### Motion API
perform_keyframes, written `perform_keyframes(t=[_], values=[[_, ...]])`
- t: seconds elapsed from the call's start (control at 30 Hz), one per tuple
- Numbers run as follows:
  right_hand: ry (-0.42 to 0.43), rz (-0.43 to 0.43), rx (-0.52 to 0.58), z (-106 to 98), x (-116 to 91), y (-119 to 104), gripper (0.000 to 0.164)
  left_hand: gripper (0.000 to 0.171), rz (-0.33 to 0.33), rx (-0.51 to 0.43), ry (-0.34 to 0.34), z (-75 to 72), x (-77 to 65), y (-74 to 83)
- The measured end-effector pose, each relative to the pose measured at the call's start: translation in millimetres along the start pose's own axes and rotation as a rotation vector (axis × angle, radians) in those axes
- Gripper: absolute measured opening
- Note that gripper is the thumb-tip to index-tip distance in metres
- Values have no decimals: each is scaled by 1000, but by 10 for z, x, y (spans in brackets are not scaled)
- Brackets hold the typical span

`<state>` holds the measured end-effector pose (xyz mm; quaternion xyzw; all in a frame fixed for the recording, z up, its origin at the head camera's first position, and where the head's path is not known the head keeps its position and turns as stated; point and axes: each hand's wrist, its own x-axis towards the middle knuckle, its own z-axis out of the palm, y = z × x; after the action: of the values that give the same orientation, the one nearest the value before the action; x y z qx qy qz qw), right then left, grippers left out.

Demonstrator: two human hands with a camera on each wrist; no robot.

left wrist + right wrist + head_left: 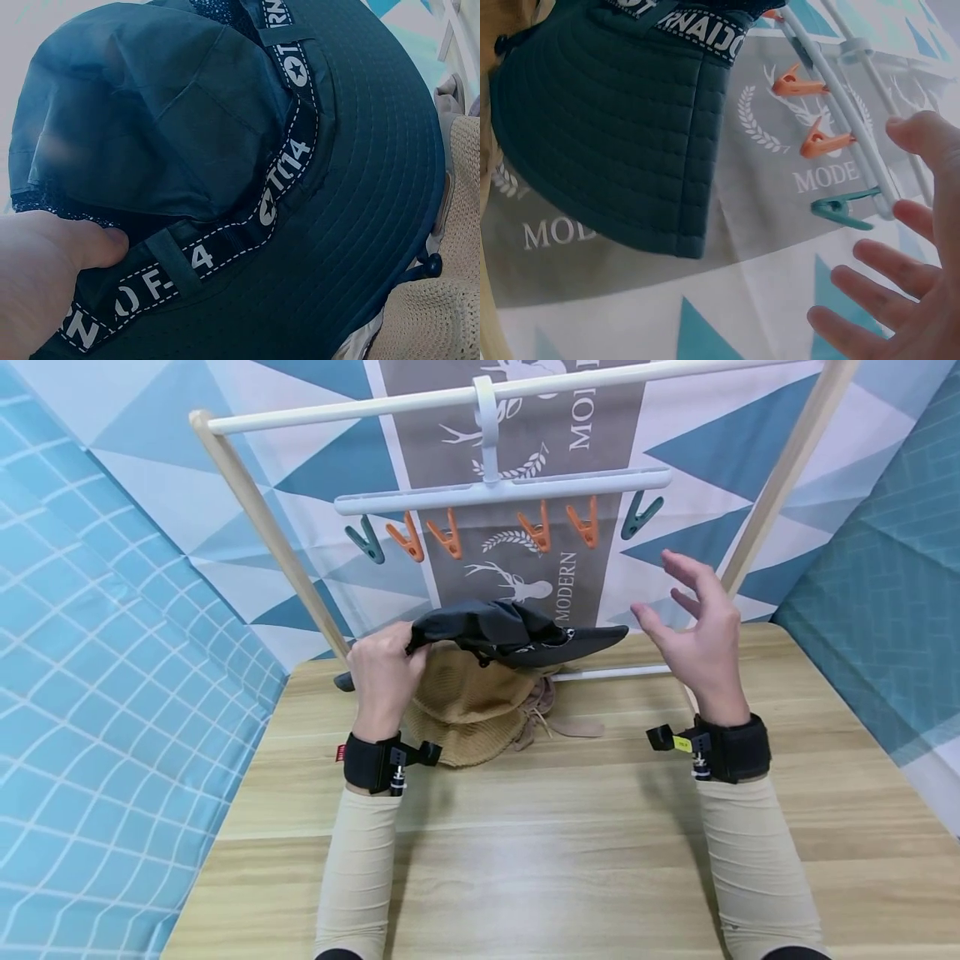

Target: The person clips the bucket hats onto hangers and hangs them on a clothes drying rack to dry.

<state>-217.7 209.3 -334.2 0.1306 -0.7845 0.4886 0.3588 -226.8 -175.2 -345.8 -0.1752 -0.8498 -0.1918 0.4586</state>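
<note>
Black hat — left hand gripping, right spread

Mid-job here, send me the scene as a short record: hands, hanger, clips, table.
Held: dark hat, gripped by left hand
Free: right hand, fingers spread, holding nothing
Hanger: white hanger hooked over top bar
Clips: four orange clips, two green clips, none holding a hat
Table: tan hat on wooden table, partly hidden by dark hat

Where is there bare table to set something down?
Bare tabletop lies between the left sleeve and right sleeve, and from the right sleeve to the tabletop's right edge. Crowded: the back, where the dark hat overlaps the tan hat in view.
</note>
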Motion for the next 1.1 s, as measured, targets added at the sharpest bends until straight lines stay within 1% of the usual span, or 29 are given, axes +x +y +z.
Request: perform_keyframes(t=[0.1,0.2,0.27,0.37,0.5,0.6,0.7,0.77,0.83,0.93,1.03,1.1], values=[[7,14,68,10,66,47,69,40,0,-8,-3,16,4,20],[7,23,138,1,173,43,72,42,1,-8,-15,32,3,38],[17,28,167,-25,259,15,74,46,5,-5,-34,41,1,52],[77,20,187,-101,392,-44,77,48,4,-5,-54,54,-6,69],[169,-50,170,-256,521,-79,83,51,-3,-6,-58,50,-1,74],[193,-81,136,-352,539,-69,87,44,-8,-4,-58,42,9,55],[215,-56,88,-382,504,-110,87,29,-8,0,-56,40,10,29],[251,-42,52,-398,490,-99,86,23,-5,7,-57,42,-2,19],[293,-41,29,-425,487,-58,85,27,-8,7,-60,41,-14,20],[354,-57,32,-485,509,80,86,42,-10,6,-63,38,-32,32],[377,-61,58,-527,524,156,87,50,-8,-4,-60,40,-34,40],[371,-39,68,-541,526,180,89,51,-8,-12,-61,42,-30,42]])
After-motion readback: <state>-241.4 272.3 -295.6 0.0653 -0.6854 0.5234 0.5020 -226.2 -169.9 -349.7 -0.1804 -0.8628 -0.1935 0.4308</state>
